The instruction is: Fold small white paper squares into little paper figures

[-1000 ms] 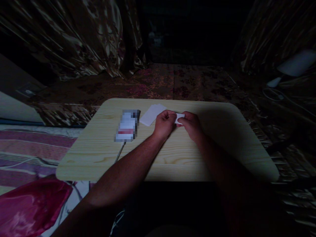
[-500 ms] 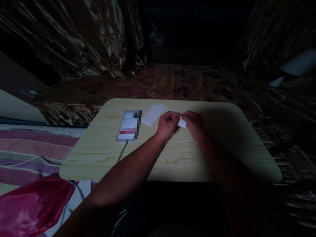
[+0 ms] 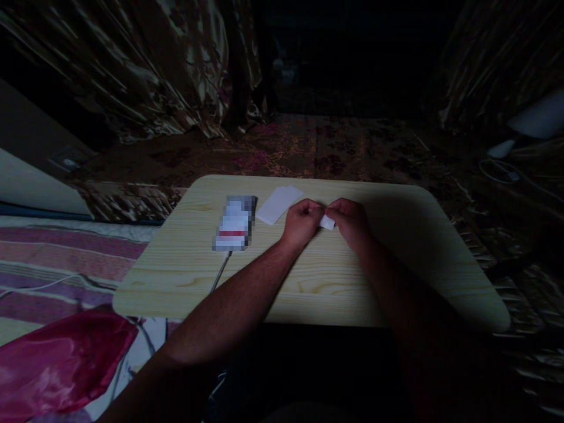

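A small piece of white paper [image 3: 326, 222] is pinched between my two hands, low over the table [image 3: 326, 267]. My left hand [image 3: 302, 220] is closed on its left side, thumb and fingers together. On the other side my right hand [image 3: 349, 216] grips it the same way, the thumbs close to each other. Both hands cover most of the paper, so its full shape is hidden. Just left of my left hand lie several white paper sheets [image 3: 277, 205], loosely stacked and slanted.
Left of the sheets lies a phone-like device [image 3: 235, 223], blurred, with a cable [image 3: 221, 269] running off the near side. A striped bed cover [image 3: 57, 258] and shiny pink cloth [image 3: 66, 364] are at the left. A white lamp [image 3: 537, 117] stands at far right.
My thumbs have come closer together, and less of the small paper shows between them. The whole view has shifted slightly; the sheets and the device lie as before.
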The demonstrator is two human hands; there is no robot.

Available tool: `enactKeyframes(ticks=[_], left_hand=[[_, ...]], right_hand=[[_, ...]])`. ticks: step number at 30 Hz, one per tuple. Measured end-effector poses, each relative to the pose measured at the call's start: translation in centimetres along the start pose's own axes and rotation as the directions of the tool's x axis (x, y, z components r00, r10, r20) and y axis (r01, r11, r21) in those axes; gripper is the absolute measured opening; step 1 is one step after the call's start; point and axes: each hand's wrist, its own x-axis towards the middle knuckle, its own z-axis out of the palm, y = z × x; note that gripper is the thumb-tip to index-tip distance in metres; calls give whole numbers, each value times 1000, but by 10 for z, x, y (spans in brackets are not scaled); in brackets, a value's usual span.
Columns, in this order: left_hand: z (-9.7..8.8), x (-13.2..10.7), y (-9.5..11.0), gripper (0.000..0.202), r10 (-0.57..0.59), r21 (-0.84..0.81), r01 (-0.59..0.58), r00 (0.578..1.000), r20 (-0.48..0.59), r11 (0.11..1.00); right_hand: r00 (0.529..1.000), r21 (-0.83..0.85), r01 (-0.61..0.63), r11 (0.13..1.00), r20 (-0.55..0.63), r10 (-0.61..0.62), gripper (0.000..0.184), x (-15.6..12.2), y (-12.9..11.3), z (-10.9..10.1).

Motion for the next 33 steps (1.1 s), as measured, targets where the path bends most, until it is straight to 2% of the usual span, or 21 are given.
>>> enactKeyframes(ticks=[4, 10, 13, 18, 21, 26, 28, 31, 33], left_hand=[[-1, 0, 2, 11, -4, 26, 3, 999, 39, 1000], [-1, 0, 2, 13, 38, 15, -39, 999, 31, 999], [-1, 1, 2, 11, 31, -8, -31, 999, 10, 999], [-1, 1, 7, 13, -14, -93, 10, 999, -43, 996], [1, 0, 11, 14, -75, -125, 68, 996, -50, 990], [2, -1, 9, 13, -121, -124, 126, 992, 45, 984], [1, 0, 8, 13, -112, -122, 119, 992, 62, 985], [-2, 1, 8, 17, -112, -111, 118, 992, 58, 987], [-2, 2, 8, 19, -139, -117, 144, 989, 55, 983]], right_hand=[[1000, -88, 16, 996, -9, -16, 14, 1, 2, -1], [995, -160, 39, 986, -89, -54, 17, -2, 2, 3], [999, -71, -5, 997, -54, 1, 20, -3, -3, 4], [989, 94, -144, 985, 39, 141, 23, 1, -1, 7], [988, 122, -150, 981, -8, 152, 20, 5, 4, 6], [989, 150, -85, 985, -110, 102, 24, 8, 5, -5], [993, 101, -85, 991, -75, 93, 25, 7, 2, -10], [996, 20, -70, 997, 48, 69, 27, 6, -2, -14], [998, 28, -56, 998, 44, 54, 31, 6, -3, -13]])
